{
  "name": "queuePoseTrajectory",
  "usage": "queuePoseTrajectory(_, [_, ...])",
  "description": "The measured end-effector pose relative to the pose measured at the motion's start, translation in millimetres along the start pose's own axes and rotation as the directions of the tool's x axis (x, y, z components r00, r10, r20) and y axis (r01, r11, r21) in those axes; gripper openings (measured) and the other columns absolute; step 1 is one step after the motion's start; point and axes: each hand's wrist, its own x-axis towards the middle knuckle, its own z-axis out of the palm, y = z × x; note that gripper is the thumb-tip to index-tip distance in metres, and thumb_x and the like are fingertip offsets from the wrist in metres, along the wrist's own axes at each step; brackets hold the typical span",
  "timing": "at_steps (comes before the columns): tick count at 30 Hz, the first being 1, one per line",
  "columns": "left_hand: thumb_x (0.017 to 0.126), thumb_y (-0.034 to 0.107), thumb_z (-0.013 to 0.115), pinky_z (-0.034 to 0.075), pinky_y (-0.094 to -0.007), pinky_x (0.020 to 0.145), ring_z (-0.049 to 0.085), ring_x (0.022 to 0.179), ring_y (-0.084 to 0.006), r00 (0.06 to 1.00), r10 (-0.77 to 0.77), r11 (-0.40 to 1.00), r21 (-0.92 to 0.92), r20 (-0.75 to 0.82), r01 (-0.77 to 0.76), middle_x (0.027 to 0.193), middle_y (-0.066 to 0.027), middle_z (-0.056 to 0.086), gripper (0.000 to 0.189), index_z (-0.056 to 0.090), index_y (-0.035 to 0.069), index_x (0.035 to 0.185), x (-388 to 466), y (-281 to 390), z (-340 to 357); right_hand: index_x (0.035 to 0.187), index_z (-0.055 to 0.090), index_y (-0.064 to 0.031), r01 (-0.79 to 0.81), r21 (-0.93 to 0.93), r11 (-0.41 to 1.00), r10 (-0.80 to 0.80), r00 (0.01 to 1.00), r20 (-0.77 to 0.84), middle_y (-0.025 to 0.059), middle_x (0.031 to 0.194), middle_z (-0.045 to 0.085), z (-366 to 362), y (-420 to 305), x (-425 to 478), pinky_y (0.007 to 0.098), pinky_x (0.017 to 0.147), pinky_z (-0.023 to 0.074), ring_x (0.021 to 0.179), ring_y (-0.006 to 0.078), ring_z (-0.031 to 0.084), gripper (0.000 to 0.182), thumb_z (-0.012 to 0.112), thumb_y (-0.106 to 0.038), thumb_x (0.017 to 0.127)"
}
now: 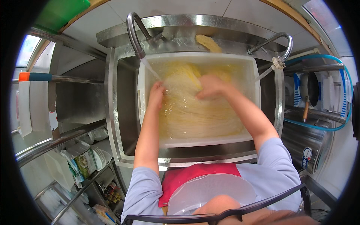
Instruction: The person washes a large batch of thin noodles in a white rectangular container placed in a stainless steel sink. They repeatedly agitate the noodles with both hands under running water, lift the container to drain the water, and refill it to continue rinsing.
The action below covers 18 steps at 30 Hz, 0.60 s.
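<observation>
A large white plastic tub [256,98] stands in a stainless steel sink, filled with water and pale yellow, noodle-like strands [197,112]. My left hand [158,94] is at the tub's left side, fingers curled at the strands under the running water; whether it grips any is unclear. My right hand [211,86], blurred by motion, is among the strands near a brighter yellow clump [187,73]; its fingers are partly hidden. Water runs from the left faucet [137,36] beside my left hand, and from the right faucet [287,47] at the tub's right edge.
A tan, rough-textured loofah-like piece [208,43] lies on the sink's back ledge. The metal sink rim [111,112] surrounds the tub. At the right are a blue hose [350,92], a pan [312,88] and a metal cylinder [320,146]. Racks with plates [98,156] stand at the left.
</observation>
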Motion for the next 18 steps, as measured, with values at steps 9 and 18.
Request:
queuePoseTrajectory(9, [0.094, 0.024, 0.054, 0.039, -0.0323, 0.098, 0.050, 0.116, -0.0214, 0.937, 0.336, 0.938, 0.125, -0.091, -0.324, 0.128, -0.0148, 0.053, 0.043, 0.049, 0.001, 0.130, -41, -17, 12, 0.137, 0.044, -0.0099, -0.019, -0.296, 0.955, -0.089, 0.934, -0.346, 0.0239, 0.142, 0.036, 110, -4, -52, 0.0516, 0.102, 0.0316, 0.132, 0.0392, 0.034, 0.074, 0.072, -0.026, 0.070])
queuePoseTrajectory(18, [0.092, 0.028, 0.057, 0.037, -0.0332, 0.101, 0.045, 0.124, -0.0240, 0.948, 0.273, 0.962, 0.028, -0.162, -0.272, 0.137, -0.0157, 0.047, 0.056, 0.039, 0.002, 0.139, -61, -20, 4, 0.134, 0.048, -0.0172, -0.210, -0.263, 0.942, 0.225, 0.974, 0.029, 0.0103, 0.103, 0.068, 35, 12, 27, 0.0563, 0.083, 0.0449, 0.099, 0.0318, 0.063, 0.077, 0.074, -0.023, 0.062])
